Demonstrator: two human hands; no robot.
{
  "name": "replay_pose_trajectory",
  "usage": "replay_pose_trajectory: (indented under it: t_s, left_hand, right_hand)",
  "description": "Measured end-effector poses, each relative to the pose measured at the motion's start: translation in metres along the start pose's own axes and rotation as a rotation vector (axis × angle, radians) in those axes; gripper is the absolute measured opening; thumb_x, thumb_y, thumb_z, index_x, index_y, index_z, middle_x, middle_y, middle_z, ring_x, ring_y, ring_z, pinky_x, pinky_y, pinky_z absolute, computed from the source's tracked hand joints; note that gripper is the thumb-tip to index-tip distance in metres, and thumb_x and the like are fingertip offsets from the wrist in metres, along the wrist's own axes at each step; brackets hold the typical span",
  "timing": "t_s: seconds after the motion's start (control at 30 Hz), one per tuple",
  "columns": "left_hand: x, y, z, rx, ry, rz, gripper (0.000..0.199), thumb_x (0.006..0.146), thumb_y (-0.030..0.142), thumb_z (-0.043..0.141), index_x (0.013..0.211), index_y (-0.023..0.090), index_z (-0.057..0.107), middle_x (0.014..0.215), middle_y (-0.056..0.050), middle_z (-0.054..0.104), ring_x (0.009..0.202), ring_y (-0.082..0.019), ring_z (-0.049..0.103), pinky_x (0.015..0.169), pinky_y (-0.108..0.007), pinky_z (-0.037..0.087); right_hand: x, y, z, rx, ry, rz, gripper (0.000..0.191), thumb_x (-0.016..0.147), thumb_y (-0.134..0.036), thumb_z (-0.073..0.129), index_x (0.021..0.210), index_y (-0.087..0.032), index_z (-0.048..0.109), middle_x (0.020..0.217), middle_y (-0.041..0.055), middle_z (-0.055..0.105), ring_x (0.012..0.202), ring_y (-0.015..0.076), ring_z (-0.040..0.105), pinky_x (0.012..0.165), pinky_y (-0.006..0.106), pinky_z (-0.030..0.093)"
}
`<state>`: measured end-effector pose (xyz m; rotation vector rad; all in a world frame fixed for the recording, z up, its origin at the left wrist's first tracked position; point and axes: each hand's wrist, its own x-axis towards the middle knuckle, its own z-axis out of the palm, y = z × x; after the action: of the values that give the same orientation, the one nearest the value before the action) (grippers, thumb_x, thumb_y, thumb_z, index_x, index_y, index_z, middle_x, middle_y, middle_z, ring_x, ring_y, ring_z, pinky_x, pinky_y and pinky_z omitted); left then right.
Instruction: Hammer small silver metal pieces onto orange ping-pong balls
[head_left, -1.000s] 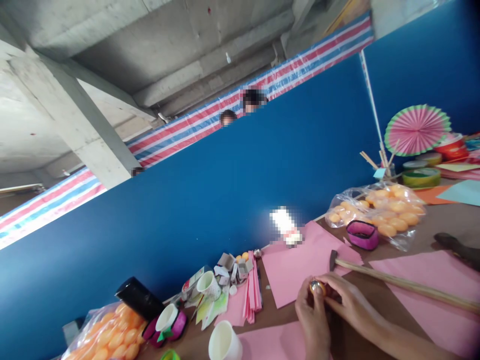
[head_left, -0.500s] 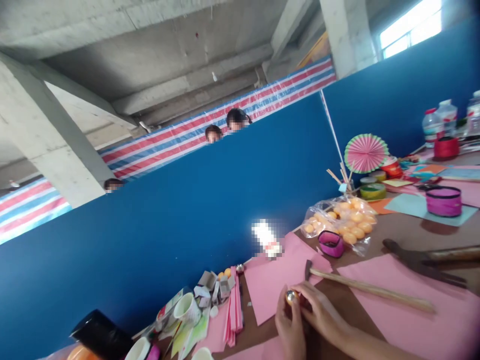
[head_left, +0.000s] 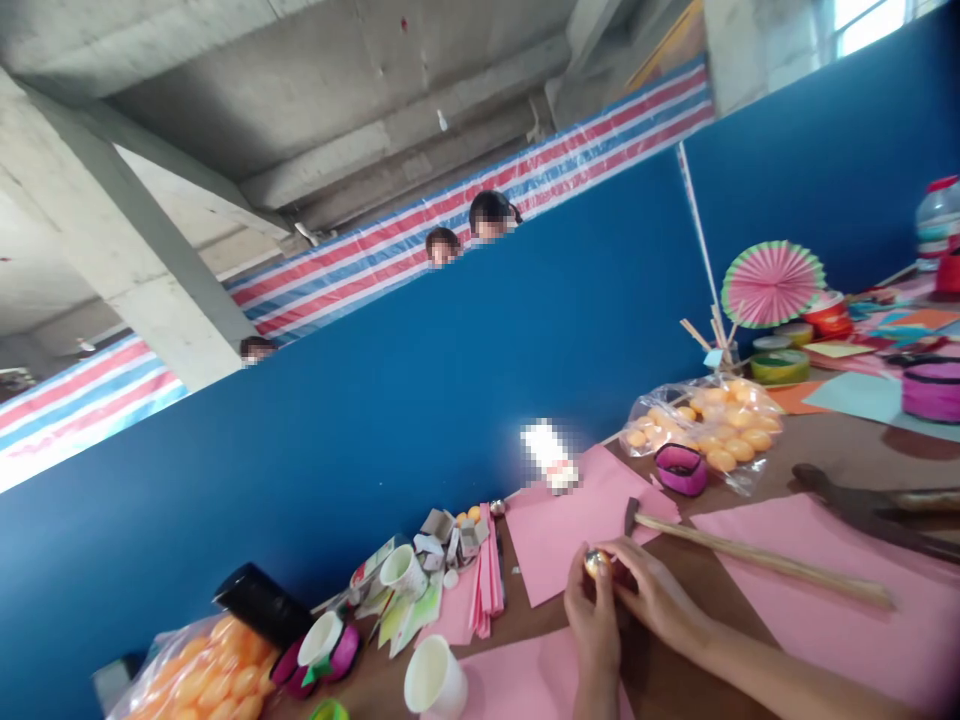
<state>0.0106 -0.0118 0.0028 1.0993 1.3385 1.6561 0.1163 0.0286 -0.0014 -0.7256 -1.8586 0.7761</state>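
A small shiny metallic ball (head_left: 597, 563) is held up between the fingers of both hands, over the brown table. My left hand (head_left: 592, 620) has its thumb and fingers closed round the ball from the left. From the right, my right hand (head_left: 656, 590) touches the ball with bent fingers. Pink paper (head_left: 551, 530) lies just beyond the hands, and a hammer (head_left: 765, 560) with a wooden handle rests to their right. Another pink sheet (head_left: 525, 670) is on the near left side.
A bag of orange balls (head_left: 720, 425) and a purple band (head_left: 681, 470) sit behind the hammer. White cups (head_left: 435, 680), folded pink strips (head_left: 489, 580) and a black cylinder (head_left: 262, 605) stand left. People's heads (head_left: 493, 217) show above the blue partition (head_left: 420, 400).
The view has shifted, bringing more of the left table side into sight, with a bag of orange balls. Both hands still hold the ball.
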Motion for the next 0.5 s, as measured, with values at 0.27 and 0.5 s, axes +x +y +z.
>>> replay_pose_trajectory:
  t_s: [0.27, 0.5]
  left_hand:
    - [0.000, 0.000, 0.000, -0.121, 0.043, -0.044, 0.052, 0.074, 0.041, 0.058, 0.117, 0.014, 0.052, 0.107, -0.014, 0.062, 0.097, -0.023, 0.059, 0.085, -0.033, 0.046]
    - [0.005, -0.009, -0.003, -0.109, 0.131, -0.066, 0.051, 0.067, 0.033, 0.066, 0.113, 0.014, 0.054, 0.091, -0.009, 0.064, 0.074, -0.015, 0.061, 0.068, -0.025, 0.048]
  right_hand:
    - [0.001, 0.006, 0.003, -0.120, -0.002, -0.060, 0.044, 0.075, -0.007, 0.038, 0.117, -0.020, 0.043, 0.112, 0.0087, 0.054, 0.104, 0.0191, 0.053, 0.088, 0.035, 0.046]
    - [0.016, -0.024, -0.054, -0.445, -0.143, -0.129, 0.038, 0.078, -0.017, 0.043, 0.115, -0.023, 0.048, 0.111, 0.0065, 0.057, 0.102, 0.0217, 0.054, 0.088, 0.037, 0.045]
